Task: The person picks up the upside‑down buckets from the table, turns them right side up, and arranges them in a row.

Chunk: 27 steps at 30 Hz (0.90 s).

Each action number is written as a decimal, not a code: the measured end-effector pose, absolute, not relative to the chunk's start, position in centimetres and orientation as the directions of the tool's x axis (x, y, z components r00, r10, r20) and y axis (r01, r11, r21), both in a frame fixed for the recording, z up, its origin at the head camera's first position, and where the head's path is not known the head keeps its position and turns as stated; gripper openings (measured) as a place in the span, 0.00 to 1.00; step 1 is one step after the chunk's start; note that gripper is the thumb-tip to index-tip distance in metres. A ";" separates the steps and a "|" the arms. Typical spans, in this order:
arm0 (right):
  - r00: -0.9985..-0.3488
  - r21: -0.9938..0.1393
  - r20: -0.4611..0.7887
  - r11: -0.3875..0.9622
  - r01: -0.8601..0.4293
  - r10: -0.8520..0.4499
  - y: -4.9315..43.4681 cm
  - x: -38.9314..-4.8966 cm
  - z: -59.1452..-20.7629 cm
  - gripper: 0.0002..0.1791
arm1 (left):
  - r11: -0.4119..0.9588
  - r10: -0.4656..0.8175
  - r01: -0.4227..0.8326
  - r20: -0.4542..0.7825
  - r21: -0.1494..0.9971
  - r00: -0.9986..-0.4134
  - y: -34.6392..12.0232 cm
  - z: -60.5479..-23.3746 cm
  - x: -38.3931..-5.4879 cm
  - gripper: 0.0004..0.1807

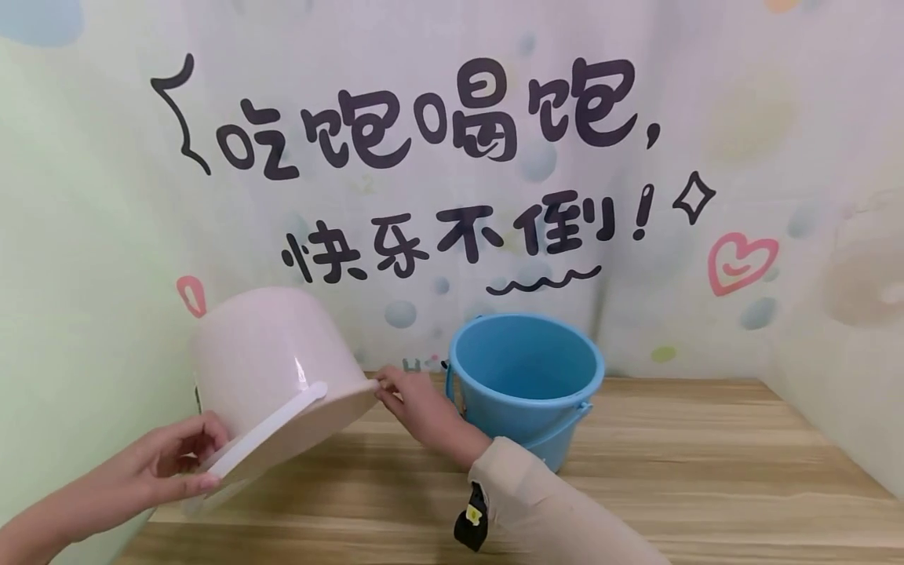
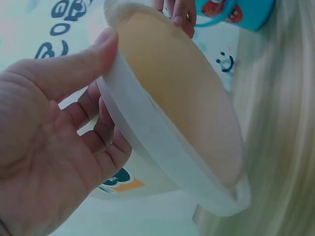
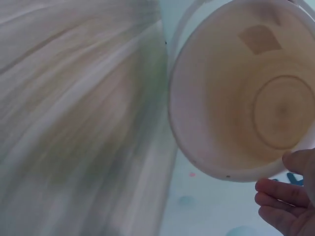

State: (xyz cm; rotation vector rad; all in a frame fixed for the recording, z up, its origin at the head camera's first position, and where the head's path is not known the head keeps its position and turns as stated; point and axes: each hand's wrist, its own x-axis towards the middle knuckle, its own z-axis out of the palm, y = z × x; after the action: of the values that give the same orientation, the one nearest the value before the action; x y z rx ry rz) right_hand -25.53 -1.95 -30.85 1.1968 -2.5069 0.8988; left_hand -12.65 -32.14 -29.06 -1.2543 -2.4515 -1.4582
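Observation:
A pale pink bucket (image 1: pixel 275 345) is held upside down and tilted above the table, its mouth facing down toward the front right. My left hand (image 1: pixel 141 471) grips its near-left rim, the thumb over the white handle (image 2: pixel 162 137) that lies along the rim and the fingers curled behind. On the opposite side, my right hand (image 1: pixel 431 416) pinches the rim, with the thumb at the inner edge and the fingers outside. Inside the pink bucket, the right wrist view shows bare walls and a round bottom. A blue bucket (image 1: pixel 508 416) stands upright just behind my right forearm.
The wood-grain table (image 1: pixel 706 463) runs back to a printed cloth (image 1: pixel 424 47) with dark lettering. Plain cloth also closes in the left and right sides. On my right wrist sits a black strap device (image 1: pixel 472 522), below a beige sleeve (image 1: pixel 558 502).

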 end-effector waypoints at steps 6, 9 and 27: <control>-0.649 -0.427 0.482 0.489 -0.761 -0.588 -1.4 -25.3 -29.0 0.11 | 0.199 0.624 0.635 0.403 0.746 -0.669 -31.8 -28.0 -12.7 0.20; -0.671 -0.475 0.471 0.476 -0.740 -0.573 -1.1 -25.4 -28.3 0.10 | 0.234 0.600 0.618 0.388 0.751 -0.699 -31.5 -27.6 -12.7 0.19; -0.737 -0.440 0.336 0.595 -0.673 -0.586 -0.8 -26.8 -22.2 0.11 | -0.075 0.553 0.467 0.426 0.881 -0.716 -31.0 -26.5 -14.8 0.19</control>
State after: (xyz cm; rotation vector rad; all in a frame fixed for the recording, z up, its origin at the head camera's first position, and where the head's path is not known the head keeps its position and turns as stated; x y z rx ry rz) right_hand -26.81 -0.75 -22.19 1.0594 -2.6633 0.8338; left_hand -14.82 -30.99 -26.54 -1.2054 -2.1821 -2.0229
